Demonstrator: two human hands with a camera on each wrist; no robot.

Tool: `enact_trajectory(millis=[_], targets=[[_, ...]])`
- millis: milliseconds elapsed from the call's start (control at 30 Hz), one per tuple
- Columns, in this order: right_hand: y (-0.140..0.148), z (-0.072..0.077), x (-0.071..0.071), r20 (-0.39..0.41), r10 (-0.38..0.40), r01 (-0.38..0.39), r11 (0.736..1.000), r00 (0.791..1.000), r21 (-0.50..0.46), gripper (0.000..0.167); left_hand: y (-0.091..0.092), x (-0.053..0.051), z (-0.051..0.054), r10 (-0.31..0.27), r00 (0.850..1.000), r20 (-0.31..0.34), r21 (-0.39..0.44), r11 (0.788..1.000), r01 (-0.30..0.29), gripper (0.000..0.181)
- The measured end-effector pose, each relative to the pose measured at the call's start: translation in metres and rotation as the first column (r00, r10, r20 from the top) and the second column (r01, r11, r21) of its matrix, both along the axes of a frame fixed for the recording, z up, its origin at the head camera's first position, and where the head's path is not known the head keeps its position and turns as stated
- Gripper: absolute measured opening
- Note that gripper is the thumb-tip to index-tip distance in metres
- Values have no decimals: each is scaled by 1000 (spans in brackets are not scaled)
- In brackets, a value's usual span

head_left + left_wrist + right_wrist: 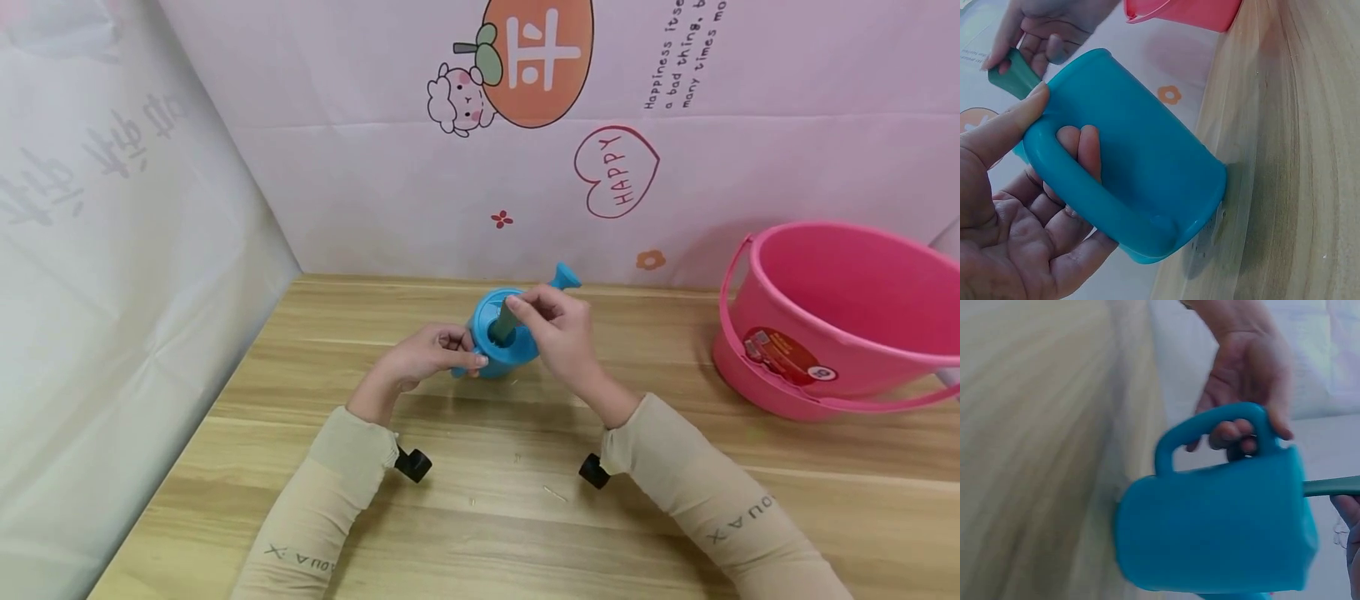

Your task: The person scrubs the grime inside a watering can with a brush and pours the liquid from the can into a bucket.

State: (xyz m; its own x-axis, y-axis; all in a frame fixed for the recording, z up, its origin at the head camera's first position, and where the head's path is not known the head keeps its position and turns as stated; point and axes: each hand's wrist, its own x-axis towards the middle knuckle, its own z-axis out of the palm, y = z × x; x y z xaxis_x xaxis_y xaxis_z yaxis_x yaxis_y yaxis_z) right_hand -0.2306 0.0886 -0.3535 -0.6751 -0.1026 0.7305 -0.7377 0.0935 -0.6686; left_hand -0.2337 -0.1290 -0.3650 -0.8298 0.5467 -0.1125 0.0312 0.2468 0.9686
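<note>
A blue toy watering can [510, 348] stands on the wooden table, its spout head [565, 277] pointing to the back right. My left hand [437, 353] grips the can's handle [1094, 194], fingers through the loop and thumb near the rim. With thumb and fingertips my right hand [558, 329] pinches the upper end of a flat green strip-like handle [505, 323], whose lower part goes into the can's top opening. What is at its lower end is hidden inside the can. In the right wrist view the green piece [1332, 486] sticks out past the rim.
A big pink bucket [806, 333] with a pink carrying handle stands at the right of the table. A printed white cloth [405, 200] hangs behind the table, another at the left. Small thin scraps [555, 493] lie on the table in front of the can.
</note>
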Motion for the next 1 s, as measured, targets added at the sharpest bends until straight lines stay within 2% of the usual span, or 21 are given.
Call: enact_trajectory(millis=[133,333,500,700,900,1000], targets=[[1,7,-2,-12,-9,8,998,1000,-59,8,1,-2,0,-15,1000,-9,11,1000,15,18],[-2,-2,-2,18,30,-30,1000,999,-6,10,1,0,1,-18,1000,-6,17,1000,18,18],[2,4,-4,57,-1,6,995,998,-95,12,2,0,0,-18,1000,-5,17,1000,19,18],[1,0,0,37,29,-28,999,999,-18,10,1,0,-1,-9,1000,-6,14,1000,9,17],[4,4,2,68,-18,24,996,998,-83,9,2,-1,-2,-13,1000,-5,17,1000,13,17],[4,2,3,77,-1,6,998,997,-57,9,2,-2,-2,-16,1000,-9,19,1000,16,17]])
